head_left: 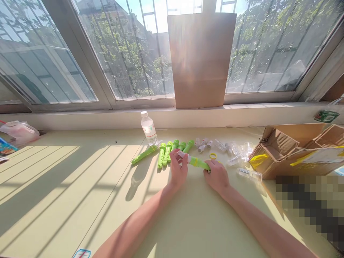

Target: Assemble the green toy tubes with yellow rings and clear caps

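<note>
Between my two hands is a green tube (198,162) with a yellow band near its left end. My right hand (218,178) is closed round its right end. My left hand (178,168) pinches a small whitish, translucent piece (184,154) at the tube's left end; whether the two parts are joined is hard to tell. Just beyond my left hand several green tubes (161,156) lie side by side, and another green tube (143,155) lies slanted to their left. A yellow ring (213,156) rests on the table beyond my right hand.
A water bottle (148,129) stands behind the green tubes. Small white-capped pieces (202,147) and clear plastic cylinders (249,174) lie at the right, beside an open cardboard box (295,152). A cardboard sheet (201,61) leans against the window. A pinkish bag (21,132) sits far left.
</note>
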`<state>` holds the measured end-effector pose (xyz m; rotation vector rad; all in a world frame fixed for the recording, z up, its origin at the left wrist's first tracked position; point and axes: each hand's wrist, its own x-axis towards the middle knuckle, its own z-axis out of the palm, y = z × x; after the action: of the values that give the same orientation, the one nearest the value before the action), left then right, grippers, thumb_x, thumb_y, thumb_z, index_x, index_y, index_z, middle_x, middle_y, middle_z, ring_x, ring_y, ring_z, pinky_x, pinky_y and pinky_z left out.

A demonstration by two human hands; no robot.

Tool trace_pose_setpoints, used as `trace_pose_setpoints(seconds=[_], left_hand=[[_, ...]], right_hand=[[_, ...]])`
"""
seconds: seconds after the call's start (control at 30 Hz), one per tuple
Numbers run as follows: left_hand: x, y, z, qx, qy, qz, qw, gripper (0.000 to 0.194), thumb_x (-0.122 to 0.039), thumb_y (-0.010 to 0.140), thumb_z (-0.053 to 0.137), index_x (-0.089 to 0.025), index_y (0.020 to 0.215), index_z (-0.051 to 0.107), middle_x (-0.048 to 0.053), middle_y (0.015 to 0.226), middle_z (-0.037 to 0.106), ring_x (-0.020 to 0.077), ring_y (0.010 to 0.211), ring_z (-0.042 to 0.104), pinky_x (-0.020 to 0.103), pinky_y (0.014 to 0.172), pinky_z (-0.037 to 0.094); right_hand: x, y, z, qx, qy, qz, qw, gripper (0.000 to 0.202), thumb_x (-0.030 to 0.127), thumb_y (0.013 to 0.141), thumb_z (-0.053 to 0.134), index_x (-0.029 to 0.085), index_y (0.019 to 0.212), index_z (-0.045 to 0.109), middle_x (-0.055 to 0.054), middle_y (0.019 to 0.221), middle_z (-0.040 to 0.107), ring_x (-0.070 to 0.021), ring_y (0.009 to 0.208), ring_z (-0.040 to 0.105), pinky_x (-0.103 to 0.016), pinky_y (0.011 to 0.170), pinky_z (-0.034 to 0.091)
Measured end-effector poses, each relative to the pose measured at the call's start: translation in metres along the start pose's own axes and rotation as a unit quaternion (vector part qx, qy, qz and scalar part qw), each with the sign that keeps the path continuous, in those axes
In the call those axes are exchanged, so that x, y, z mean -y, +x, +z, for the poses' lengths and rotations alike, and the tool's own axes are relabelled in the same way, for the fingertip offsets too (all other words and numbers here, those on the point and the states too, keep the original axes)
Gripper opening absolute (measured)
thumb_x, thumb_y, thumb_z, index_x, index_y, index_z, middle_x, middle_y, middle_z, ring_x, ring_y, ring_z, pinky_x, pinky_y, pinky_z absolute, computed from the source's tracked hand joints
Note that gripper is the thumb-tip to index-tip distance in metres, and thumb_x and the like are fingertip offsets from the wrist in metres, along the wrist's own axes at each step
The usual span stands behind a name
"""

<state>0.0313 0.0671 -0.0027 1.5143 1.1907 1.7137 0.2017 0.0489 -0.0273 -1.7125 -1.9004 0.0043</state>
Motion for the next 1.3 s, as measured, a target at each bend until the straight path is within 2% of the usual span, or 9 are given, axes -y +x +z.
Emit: trace_pose_setpoints(seconds=[0.13, 0.27, 0.53, 0.7, 0.9, 1.0, 1.07, 1.2, 1.3], left_hand=[[-0.002, -0.001, 0.001, 0.004, 0.014, -0.023, 1.0, 0.034, -0.046, 0.092, 0.06, -0.023, 0.11, 0.043, 0.001, 0.085, 0.066, 0.0157, 0.076, 0.068, 0.028, 0.064, 0.055], [-0.001, 0.0, 0.0, 0.023, 0.031, -0.023, 0.999, 0.033, -0.046, 0.092, 0.059, -0.023, 0.111, 0.046, 0.002, 0.086, 0.068, 0.0166, 0.081, 0.068, 0.028, 0.064, 0.055], [0.006, 0.005, -0.003, 0.021, 0.039, -0.033, 0.998, 0.03, -0.042, 0.095, 0.055, -0.022, 0.116, 0.047, 0.0, 0.08, 0.064, 0.0144, 0.071, 0.064, 0.026, 0.059, 0.052], [0.004, 0.006, -0.002, 0.022, 0.016, -0.048, 0.998, 0.031, -0.041, 0.093, 0.057, -0.022, 0.114, 0.045, -0.001, 0.079, 0.063, 0.0145, 0.07, 0.065, 0.025, 0.057, 0.052], [0.002, 0.006, -0.001, 0.026, 0.008, -0.048, 0.998, 0.04, -0.042, 0.091, 0.061, -0.022, 0.121, 0.043, -0.001, 0.082, 0.063, 0.0141, 0.072, 0.066, 0.025, 0.058, 0.053], [0.001, 0.004, 0.0, 0.033, 0.01, -0.041, 0.999, 0.046, -0.041, 0.089, 0.064, -0.023, 0.126, 0.043, -0.001, 0.084, 0.064, 0.0148, 0.073, 0.068, 0.026, 0.058, 0.055], [0.0, 0.002, 0.001, 0.059, -0.003, -0.04, 0.997, 0.054, -0.039, 0.087, 0.067, -0.024, 0.131, 0.04, 0.0, 0.086, 0.067, 0.0153, 0.073, 0.069, 0.027, 0.061, 0.056], [-0.004, -0.001, 0.002, 0.12, -0.043, -0.087, 0.988, 0.068, -0.037, 0.085, 0.07, -0.028, 0.14, 0.031, 0.001, 0.091, 0.069, 0.0155, 0.069, 0.068, 0.029, 0.059, 0.057], [-0.006, -0.002, 0.001, 0.118, -0.051, -0.119, 0.985, 0.066, -0.037, 0.089, 0.064, -0.028, 0.143, 0.027, 0.001, 0.095, 0.066, 0.0119, 0.062, 0.063, 0.027, 0.056, 0.055]], right_hand=[[0.001, -0.002, 0.001, -0.002, 0.011, 0.011, 1.0, 0.023, 0.011, 0.076, 0.054, 0.021, 0.094, 0.065, -0.005, 0.089, 0.067, -0.018, 0.073, 0.057, -0.027, 0.062, 0.036], [-0.003, -0.003, 0.007, -0.055, 0.074, -0.026, 0.995, 0.033, 0.011, 0.075, 0.05, 0.022, 0.105, 0.061, -0.005, 0.097, 0.068, -0.0179, 0.072, 0.058, -0.027, 0.061, 0.039], [-0.004, -0.004, 0.007, -0.104, 0.119, -0.076, 0.985, 0.015, 0.018, 0.083, 0.049, 0.021, 0.095, 0.057, -0.004, 0.089, 0.064, -0.0159, 0.068, 0.056, -0.025, 0.058, 0.038], [-0.001, -0.003, 0.004, -0.102, 0.095, -0.077, 0.987, 0.015, 0.03, 0.092, 0.053, 0.021, 0.096, 0.064, -0.003, 0.086, 0.067, -0.0161, 0.072, 0.059, -0.025, 0.061, 0.038], [0.0, -0.003, 0.001, -0.079, 0.072, -0.111, 0.988, 0.035, 0.041, 0.102, 0.042, 0.019, 0.088, 0.067, -0.003, 0.074, 0.065, -0.0145, 0.066, 0.056, -0.025, 0.059, 0.033], [0.001, -0.004, 0.001, -0.069, 0.067, -0.121, 0.988, 0.042, 0.043, 0.103, 0.039, 0.019, 0.08, 0.065, -0.003, 0.071, 0.063, -0.0139, 0.064, 0.054, -0.024, 0.058, 0.032], [0.002, -0.004, 0.001, -0.066, 0.062, -0.13, 0.987, 0.044, 0.044, 0.102, 0.04, 0.019, 0.075, 0.064, -0.003, 0.068, 0.061, -0.0137, 0.064, 0.053, -0.024, 0.057, 0.031], [0.003, -0.005, -0.001, -0.052, 0.07, -0.133, 0.987, 0.043, 0.043, 0.1, 0.044, 0.019, 0.07, 0.064, -0.002, 0.065, 0.059, -0.013, 0.061, 0.051, -0.024, 0.057, 0.029], [0.004, -0.006, -0.004, -0.022, 0.091, -0.159, 0.983, 0.04, 0.037, 0.099, 0.043, 0.019, 0.072, 0.067, -0.002, 0.065, 0.059, -0.0131, 0.063, 0.052, -0.025, 0.058, 0.031]])
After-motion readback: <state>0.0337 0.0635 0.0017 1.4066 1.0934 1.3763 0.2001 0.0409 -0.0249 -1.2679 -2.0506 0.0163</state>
